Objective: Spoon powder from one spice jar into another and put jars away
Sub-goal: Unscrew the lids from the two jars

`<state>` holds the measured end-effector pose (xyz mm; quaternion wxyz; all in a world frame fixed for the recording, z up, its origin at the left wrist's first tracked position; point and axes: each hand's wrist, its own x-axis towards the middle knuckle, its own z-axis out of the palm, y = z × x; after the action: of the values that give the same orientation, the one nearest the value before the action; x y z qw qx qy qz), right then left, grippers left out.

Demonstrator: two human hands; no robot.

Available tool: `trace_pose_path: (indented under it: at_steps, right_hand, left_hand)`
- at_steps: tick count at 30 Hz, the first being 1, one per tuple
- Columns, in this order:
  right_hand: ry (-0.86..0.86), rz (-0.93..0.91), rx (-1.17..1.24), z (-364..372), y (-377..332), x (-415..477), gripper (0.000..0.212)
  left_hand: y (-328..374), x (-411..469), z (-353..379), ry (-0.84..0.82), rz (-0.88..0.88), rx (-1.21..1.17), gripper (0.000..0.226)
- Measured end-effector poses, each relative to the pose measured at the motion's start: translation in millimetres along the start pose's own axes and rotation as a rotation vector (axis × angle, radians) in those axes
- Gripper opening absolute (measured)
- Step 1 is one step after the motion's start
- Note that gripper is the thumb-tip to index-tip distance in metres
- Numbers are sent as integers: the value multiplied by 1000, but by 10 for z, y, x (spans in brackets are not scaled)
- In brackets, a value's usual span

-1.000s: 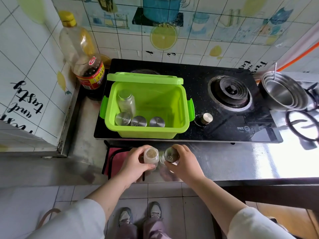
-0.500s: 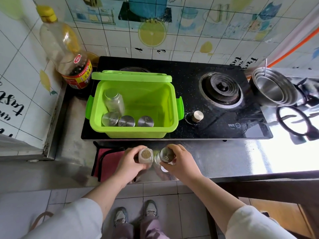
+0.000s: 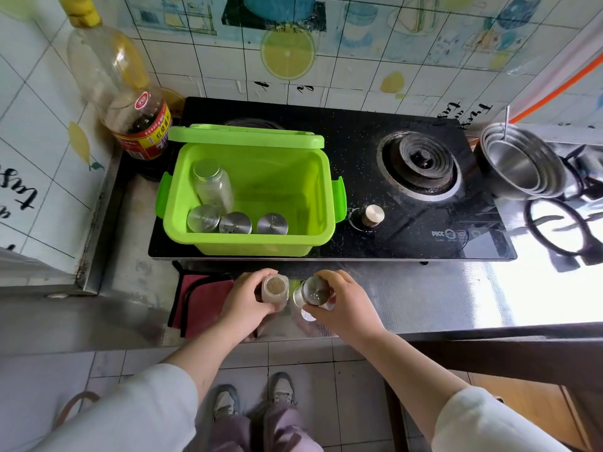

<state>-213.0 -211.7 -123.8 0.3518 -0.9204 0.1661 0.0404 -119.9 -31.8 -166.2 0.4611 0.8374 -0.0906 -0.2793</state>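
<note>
Our left hand [image 3: 244, 303] grips the open jar [image 3: 275, 288], fingers curled round its glass; brownish powder shows at its mouth. Our right hand [image 3: 342, 309] grasps the second jar [image 3: 312, 290] from above, thumb and fingers wrapped round its metal lid. We cannot tell whether that lid is screwed tight. The two jars are just beside each other, low over the front of the steel counter [image 3: 424, 288]; whether they rest on it we cannot tell. A red cloth [image 3: 199, 295] lies to their left, its right edge under our left hand.

Behind them a green bin [image 3: 248, 246] sits on the left half of the black stove [image 3: 359, 125], its lid [image 3: 244, 137] at the back rim. In the bin we see three capped jars [image 3: 235, 222] in a row along the near wall and a taller jar [image 3: 212, 187] behind the leftmost one. The knob [image 3: 373, 214] is just right of the bin, the burner [image 3: 421, 164] beyond it. A bottle [image 3: 130, 102] stands at the stove's left rear corner, and nested steel bowls [image 3: 518, 161] sit to the stove's right.
</note>
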Motion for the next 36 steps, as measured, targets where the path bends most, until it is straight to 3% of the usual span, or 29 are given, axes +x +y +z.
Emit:
trace_pose_path:
  at_steps: [9,16,23,27,33,36]
  right_hand:
    - [82,-102,31,-71,-15,-29,47]
    - [148,-276,63,-319,-239,-96,56]
    - [181,-385,107,-432,-683,-96,54]
    - [207,-408,64,-533,-917,-88,51]
    - [241,-409,-105,-712,-1170,-95,81]
    - [242,-435,-101,-735,-1236,-93,65]
  left_hand:
    - [74,-102,-85,-47,40,84,87]
    - [330,-394,-371,49,357,198,67]
    - [893,-652,-540,-158,424,204,82]
    - [1001,-621,-641,-99,423,87,61]
    - [1172,-676,-810,-125,460,19,49]
    - [1224,-667,-874,-177,481,16,45]
